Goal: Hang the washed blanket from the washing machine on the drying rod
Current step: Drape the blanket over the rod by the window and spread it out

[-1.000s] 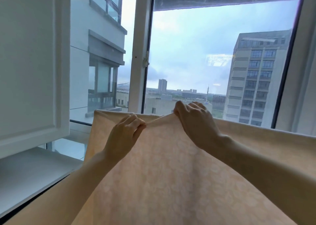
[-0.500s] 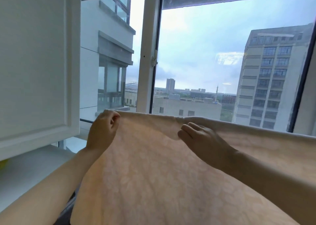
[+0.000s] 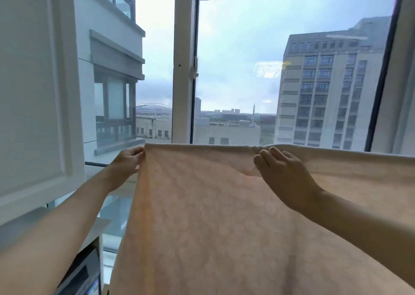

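Pinching peach blanket (image 3: pixel 213 205) at its upper-left corner, left hand (image 3: pixel 128 160) centre left, right hand (image 3: pixel 284 171) centre right gripping bunched top edge, window (image 3: pixel 235 48) behind.

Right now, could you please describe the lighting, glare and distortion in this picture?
Head view: bright sky backlights the blanket, leaving the left hand and right hand dim; a pale reflection glares on the glass; wide-angle distortion tilts the window frame.

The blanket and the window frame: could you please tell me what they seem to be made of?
The blanket looks like soft matte peach fabric, perhaps cotton: it drapes, puckers, carries a faint pattern. The window frame is smooth, white, slightly glossy: painted metal or plastic.
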A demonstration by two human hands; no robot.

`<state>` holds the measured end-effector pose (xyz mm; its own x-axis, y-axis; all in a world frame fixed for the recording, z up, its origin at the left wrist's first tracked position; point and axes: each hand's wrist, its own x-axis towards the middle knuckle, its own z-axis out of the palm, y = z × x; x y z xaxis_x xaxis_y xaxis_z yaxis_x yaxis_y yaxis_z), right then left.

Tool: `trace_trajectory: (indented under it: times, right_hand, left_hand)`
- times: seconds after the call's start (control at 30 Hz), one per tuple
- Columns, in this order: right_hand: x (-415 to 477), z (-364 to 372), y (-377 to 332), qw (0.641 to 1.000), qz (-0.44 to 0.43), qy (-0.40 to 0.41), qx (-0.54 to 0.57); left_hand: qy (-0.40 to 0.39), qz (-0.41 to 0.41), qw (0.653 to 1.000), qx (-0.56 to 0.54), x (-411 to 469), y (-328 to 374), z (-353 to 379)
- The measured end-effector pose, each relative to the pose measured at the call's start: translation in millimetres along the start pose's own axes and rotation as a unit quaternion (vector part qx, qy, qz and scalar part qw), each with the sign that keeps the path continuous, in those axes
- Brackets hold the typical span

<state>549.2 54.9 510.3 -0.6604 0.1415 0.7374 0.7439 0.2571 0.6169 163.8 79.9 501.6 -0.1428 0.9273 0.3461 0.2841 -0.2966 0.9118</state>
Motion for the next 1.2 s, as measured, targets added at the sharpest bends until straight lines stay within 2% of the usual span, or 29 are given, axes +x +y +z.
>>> trace_trajectory:
  times: [0.07, 0.17, 0.23, 0.3, 0.37, 0.43, 0.5, 0.63, 0.83, 0.97, 1.13, 1.2]
  right_hand:
    - [1.5, -1.7, -1.2, 1.0, 0.0, -0.005, -0.018]
    - [4.1, -7.7, -6.5, 0.998, -0.009, -0.017, -0.057]
    - [6.4, -9.9, -9.3, 0.998, -0.009, -0.023, -0.06]
    - [12.3, -13.3, -10.4, 0.998, -0.003, -0.035, -0.052]
    - [15.7, -15.7, -10.9, 0.998, 0.013, -0.037, -0.045]
    - [16.1, -15.4, -8.7, 0.998, 0.031, -0.035, -0.042]
    - [14.3, -13.4, -6.9, 0.998, 0.037, -0.033, -0.037]
    - [0.6, -12.4, -7.7, 0.999, 0.006, -0.037, -0.033]
    - [-3.8, -18.6, -2.7, 0.998, 0.004, -0.045, -0.041]
    - [-5.4, -24.4, 0.6, 0.996, 0.001, -0.07, -0.048]
    - [3.5, -41.7, 6.3, 0.99, -0.012, -0.116, -0.073]
    - [11.6, -51.4, 13.6, 0.987, -0.001, -0.132, -0.095]
  left_hand:
    - [-0.03, 0.002, 1.0, -0.004, 5.7, -4.7, -7.7]
    - [0.018, 0.032, 0.999, 0.019, 15.1, -5.9, -17.9]
    - [0.078, 0.062, 0.993, 0.067, 21.1, -1.5, -22.3]
    - [0.177, 0.128, 0.97, 0.11, 20.4, 5.7, -23.1]
    - [0.276, 0.21, 0.932, 0.102, 9.9, 15.1, -20.9]
    - [0.312, 0.252, 0.913, 0.081, -1.0, 20.2, -22.7]
    - [0.283, 0.255, 0.918, 0.113, -6.2, 10.4, -30.1]
    - [0.172, 0.208, 0.95, 0.157, -9.0, -15.2, -38.6]
    - [0.021, 0.113, 0.985, 0.128, -2.6, -28.8, -24.4]
    - [0.06, 0.132, 0.982, 0.125, 2.2, -28.8, -12.1]
    - [0.206, 0.143, 0.958, 0.14, 8.9, -12.0, -17.1]
    - [0.237, 0.157, 0.947, 0.148, 15.3, 2.1, -20.6]
